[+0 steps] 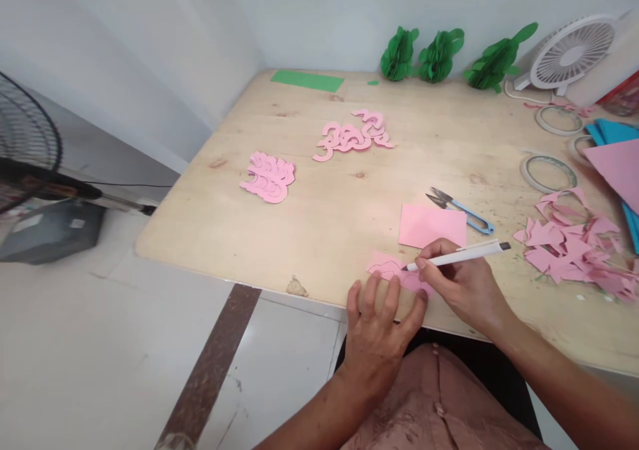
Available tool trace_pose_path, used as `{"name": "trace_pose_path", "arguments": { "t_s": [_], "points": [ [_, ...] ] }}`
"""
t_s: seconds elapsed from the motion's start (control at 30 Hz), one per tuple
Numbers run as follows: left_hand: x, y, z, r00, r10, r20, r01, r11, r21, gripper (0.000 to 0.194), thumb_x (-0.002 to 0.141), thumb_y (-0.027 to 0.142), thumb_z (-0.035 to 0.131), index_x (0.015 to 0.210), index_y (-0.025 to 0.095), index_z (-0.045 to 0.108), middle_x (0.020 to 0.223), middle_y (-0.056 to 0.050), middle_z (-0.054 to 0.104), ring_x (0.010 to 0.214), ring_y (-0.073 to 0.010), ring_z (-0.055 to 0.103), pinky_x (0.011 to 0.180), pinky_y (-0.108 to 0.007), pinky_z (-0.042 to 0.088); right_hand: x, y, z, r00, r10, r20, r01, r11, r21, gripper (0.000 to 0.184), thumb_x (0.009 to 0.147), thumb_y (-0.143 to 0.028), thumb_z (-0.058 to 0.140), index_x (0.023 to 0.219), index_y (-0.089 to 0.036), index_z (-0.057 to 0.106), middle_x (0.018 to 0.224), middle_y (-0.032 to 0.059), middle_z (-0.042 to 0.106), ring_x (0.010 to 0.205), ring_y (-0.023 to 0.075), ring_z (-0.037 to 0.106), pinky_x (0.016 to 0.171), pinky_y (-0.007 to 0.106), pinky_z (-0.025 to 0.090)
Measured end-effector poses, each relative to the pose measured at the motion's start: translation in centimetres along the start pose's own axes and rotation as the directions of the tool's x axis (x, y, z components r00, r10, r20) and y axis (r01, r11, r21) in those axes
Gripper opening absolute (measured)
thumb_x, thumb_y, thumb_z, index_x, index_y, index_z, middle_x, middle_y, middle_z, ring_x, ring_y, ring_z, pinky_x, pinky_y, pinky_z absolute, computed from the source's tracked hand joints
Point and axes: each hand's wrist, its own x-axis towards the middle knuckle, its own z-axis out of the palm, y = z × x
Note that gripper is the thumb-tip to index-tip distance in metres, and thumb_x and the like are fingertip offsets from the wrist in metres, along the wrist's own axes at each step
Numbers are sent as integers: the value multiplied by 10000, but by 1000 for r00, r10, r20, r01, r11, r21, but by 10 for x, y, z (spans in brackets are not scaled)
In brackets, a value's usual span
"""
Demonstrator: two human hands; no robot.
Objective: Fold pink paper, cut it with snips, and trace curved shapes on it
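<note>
A white pen (pixel 462 255) is gripped in my right hand (pixel 464 290), its tip down on a small pink paper piece (pixel 384 263) near the table's front edge. Curved outlines show on that paper. My left hand (pixel 382 323) lies over its lower edge with fingers spread, pressing it to the table and covering part of it. Just behind is a pink paper rectangle (pixel 432 225), and blue-handled thread snips (pixel 462 210) lie beyond it, blades pointing left.
Cut pink curved pieces (pixel 269 176) and more wavy pink strips (pixel 349 136) lie on the table (pixel 309 230). Pink scraps (pixel 574 243), tape rolls (pixel 549 173) and blue sheets (pixel 614 134) are at right. Green paper shapes (pixel 436 57) and a small white fan (pixel 572 54) stand behind.
</note>
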Motion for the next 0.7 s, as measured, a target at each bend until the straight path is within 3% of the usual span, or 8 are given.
{"name": "trace_pose_path", "arguments": {
  "t_s": [0.7],
  "points": [
    [1, 0, -1, 1000, -7, 5, 7, 999, -36, 473, 797, 170, 633, 1244, 314, 575, 1292, -101, 506, 1278, -364, 381, 1030, -586, 285, -2, 5, -1, 999, 11, -31, -10, 1000, 29, 137, 836, -329, 561, 791, -200, 571, 618, -19, 590, 538, 127, 545, 503, 242, 408]
  ]
}}
